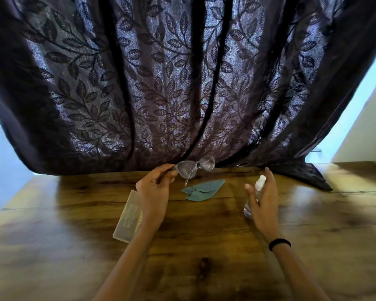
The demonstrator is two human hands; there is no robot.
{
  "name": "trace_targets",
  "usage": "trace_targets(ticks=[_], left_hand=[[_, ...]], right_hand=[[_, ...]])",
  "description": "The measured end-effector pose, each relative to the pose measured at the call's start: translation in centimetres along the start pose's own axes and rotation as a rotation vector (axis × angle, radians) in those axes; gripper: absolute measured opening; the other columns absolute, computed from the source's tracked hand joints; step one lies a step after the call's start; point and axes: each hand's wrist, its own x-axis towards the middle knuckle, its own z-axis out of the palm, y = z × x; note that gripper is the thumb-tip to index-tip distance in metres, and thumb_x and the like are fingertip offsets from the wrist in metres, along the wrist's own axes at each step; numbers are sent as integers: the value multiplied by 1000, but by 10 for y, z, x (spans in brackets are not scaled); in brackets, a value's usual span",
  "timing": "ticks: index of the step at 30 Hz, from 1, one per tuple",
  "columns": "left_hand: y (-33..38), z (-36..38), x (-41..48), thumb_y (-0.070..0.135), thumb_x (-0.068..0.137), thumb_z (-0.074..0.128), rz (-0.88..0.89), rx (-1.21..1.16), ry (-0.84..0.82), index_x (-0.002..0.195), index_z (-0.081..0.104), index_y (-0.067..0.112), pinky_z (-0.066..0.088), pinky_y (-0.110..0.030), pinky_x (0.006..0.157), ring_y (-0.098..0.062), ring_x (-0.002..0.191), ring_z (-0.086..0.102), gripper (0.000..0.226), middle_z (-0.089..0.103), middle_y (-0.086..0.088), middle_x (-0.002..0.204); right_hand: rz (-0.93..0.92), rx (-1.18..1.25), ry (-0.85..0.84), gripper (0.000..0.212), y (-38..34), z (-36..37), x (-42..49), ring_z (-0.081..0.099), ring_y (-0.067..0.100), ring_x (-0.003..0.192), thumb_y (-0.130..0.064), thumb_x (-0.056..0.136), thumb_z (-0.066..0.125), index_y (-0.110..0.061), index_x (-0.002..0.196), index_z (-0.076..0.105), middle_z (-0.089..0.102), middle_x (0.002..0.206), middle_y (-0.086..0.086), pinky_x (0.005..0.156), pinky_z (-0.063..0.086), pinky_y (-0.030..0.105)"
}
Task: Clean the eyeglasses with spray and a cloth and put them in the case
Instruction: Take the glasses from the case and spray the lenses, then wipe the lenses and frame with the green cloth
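My left hand (pixel 155 190) pinches the eyeglasses (pixel 194 167) by their left edge and holds them up above the wooden table (pixel 204 257), lenses facing me. My right hand (pixel 264 203) holds a small clear spray bottle (pixel 257 187) with a white nozzle, index finger raised above the top, thumb out to the left. A crumpled teal cloth (pixel 202 190) lies on the table between the hands, below the glasses. A translucent eyeglass case (pixel 128 216) lies shut on the table, partly under my left wrist.
A dark leaf-patterned curtain (pixel 182 83) hangs behind the table's far edge, with its hem spilling onto the table at the right (pixel 308 174). A black band (pixel 279 243) circles my right wrist. A pale wall stands at the far right.
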Motion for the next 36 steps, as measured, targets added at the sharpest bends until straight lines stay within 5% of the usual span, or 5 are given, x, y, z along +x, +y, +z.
trace_targets(ticks=[9, 20, 26, 33, 36], left_hand=[[3, -8, 1, -4, 77, 64, 6, -11, 58, 84, 65, 30, 53, -14, 66, -1, 68, 67, 34, 69, 17, 72], [-2, -17, 2, -5, 77, 64, 18, 29, 100, 83, 65, 32, 55, -17, 64, -4, 68, 68, 38, 69, 7, 76], [-10, -21, 3, -7, 76, 64, -16, 7, 106, 84, 67, 25, 54, -15, 64, -6, 67, 68, 33, 70, 14, 69], [-10, -18, 1, -4, 79, 63, -69, 12, 102, 84, 66, 27, 55, -19, 66, -7, 70, 69, 32, 71, 14, 69], [-10, -14, -2, -1, 79, 64, -64, 31, 86, 84, 65, 30, 57, -24, 67, -10, 72, 69, 32, 70, 9, 77]], right_hand=[[-513, -300, 25, 31, -39, 27, 15, 46, 24, 121, -19, 91, 48, -6, 117, 59, 61, 119, 11, 109, 32, 38], [-178, -433, -521, 28, -4, 97, 7, 47, 18, 124, -17, 93, 49, -14, 120, 58, 51, 135, 3, 98, 40, 26], [-160, -469, -504, 19, 1, 111, 12, 56, 18, 107, -16, 90, 53, -13, 105, 65, 63, 116, 4, 85, 45, 24], [89, -140, -466, 19, -18, 86, 18, 57, 12, 79, -17, 86, 62, -5, 101, 67, 66, 98, 3, 63, 43, 6], [261, 193, -519, 11, -35, 65, 18, 63, 20, 88, -12, 85, 61, -5, 92, 67, 69, 95, 8, 73, 52, 20]])
